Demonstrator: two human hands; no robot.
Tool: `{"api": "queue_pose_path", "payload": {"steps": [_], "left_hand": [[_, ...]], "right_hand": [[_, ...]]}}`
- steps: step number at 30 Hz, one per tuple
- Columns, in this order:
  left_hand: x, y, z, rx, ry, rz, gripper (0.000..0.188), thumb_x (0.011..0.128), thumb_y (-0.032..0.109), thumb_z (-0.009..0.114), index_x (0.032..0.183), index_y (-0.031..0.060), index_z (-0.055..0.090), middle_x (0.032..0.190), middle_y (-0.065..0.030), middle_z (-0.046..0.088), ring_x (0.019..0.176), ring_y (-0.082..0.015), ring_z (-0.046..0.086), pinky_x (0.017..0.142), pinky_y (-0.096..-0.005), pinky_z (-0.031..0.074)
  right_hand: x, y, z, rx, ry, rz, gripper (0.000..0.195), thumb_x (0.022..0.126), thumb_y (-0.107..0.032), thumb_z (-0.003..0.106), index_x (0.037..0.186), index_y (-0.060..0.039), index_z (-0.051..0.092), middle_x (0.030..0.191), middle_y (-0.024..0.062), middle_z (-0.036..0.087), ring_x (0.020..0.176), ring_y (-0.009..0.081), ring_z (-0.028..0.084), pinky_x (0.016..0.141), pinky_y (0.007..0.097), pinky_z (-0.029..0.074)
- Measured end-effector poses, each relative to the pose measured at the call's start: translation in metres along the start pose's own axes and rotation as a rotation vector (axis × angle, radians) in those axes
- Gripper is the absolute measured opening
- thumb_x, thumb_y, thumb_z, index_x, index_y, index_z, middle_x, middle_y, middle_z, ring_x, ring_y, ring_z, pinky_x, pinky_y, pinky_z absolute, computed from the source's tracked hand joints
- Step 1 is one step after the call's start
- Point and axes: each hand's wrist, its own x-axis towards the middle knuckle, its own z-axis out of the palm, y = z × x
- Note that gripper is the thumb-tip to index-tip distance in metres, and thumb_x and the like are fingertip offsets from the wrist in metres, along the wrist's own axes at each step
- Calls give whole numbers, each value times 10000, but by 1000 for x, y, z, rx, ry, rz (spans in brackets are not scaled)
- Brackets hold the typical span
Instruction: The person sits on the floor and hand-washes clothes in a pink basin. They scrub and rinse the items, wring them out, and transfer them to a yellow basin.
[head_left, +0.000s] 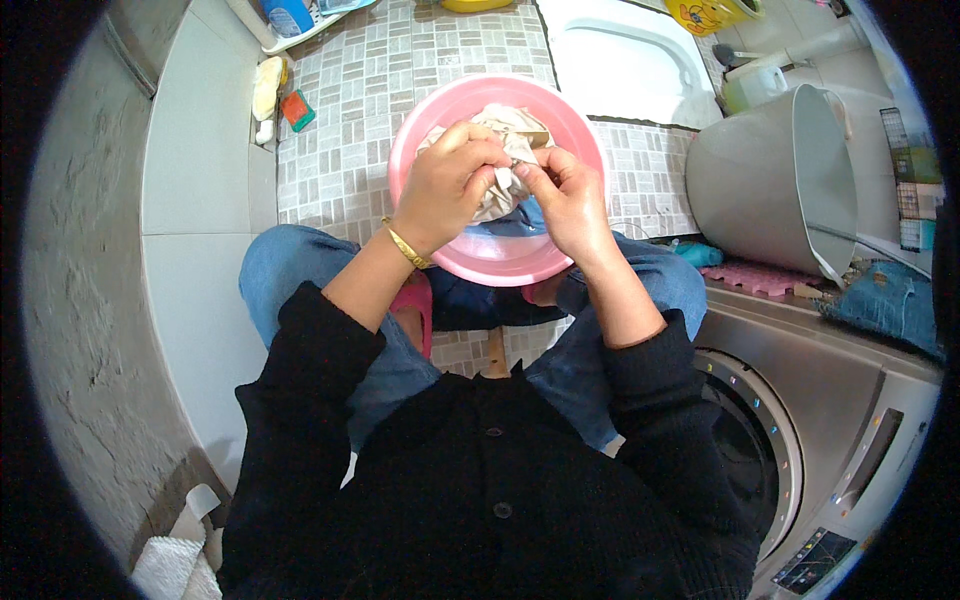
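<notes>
A round pink plastic basin (495, 274) stands on the tiled floor between my knees. In it lies a crumpled cream-coloured cloth (499, 202), with a blue cloth (517, 221) beneath its near side. My left hand (454, 180), a gold bracelet at its wrist, pinches the cream cloth from the left. From the right, my right hand (566, 195) grips the same cloth between thumb and fingers. The fingertips of both hands are close together over the basin's middle.
A squat toilet pan (630, 67) is set in the floor at the upper right. To the right are a large grey bucket (757, 176) and a front-loading washing machine (787, 360). A red-and-green sponge (298, 111) and a yellow brush (268, 86) lie near the left wall.
</notes>
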Motion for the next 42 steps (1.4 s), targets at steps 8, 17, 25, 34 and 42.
{"api": "queue_pose_path", "payload": {"steps": [8, 17, 25, 34, 42], "left_hand": [[-2, 3, -4, -45, -39, -31, 113, 712, -29, 601, 808, 30, 596, 786, -95, 572, 728, -254, 577, 644, -326, 463], [-6, 13, -3, 3, -84, -40, 114, 739, -22, 593, 836, 37, 597, 791, -108, 562, 710, -264, 575, 624, -330, 461], [1, 13, -8, 55, -168, 127, 161, 758, 8, 562, 903, 72, 593, 855, -106, 579, 812, -291, 586, 715, -356, 471], [2, 13, -22, 261, -300, 166, 130, 711, 73, 596, 841, 81, 594, 911, -101, 571, 929, -304, 535, 863, -410, 408], [-12, 8, -34, 301, -408, 145, 77, 712, 106, 625, 778, 75, 601, 1065, -117, 502, 1074, -330, 441, 910, -420, 364]], "right_hand": [[-4, 9, 2, -259, 46, -250, 136, 825, -112, 601, 870, 17, 600, 740, 168, 594, 687, 278, 591, 630, 362, 457], [-9, 8, 1, -454, 10, -338, 241, 700, -111, 669, 870, 1, 539, 786, 172, 541, 762, 345, 552, 668, 407, 446], [-7, 8, 0, -422, 98, -413, 156, 657, -130, 655, 734, -39, 555, 680, 122, 532, 697, 315, 542, 634, 400, 420], [-5, 8, -1, -623, 0, -578, 230, 594, -215, 728, 749, -86, 617, 886, 86, 569, 879, 274, 508, 760, 411, 373], [-8, -13, -12, -973, -158, -464, 378, 544, -225, 807, 856, -90, 644, 1235, 106, 444, 1105, 333, 447, 884, 431, 392]]}}
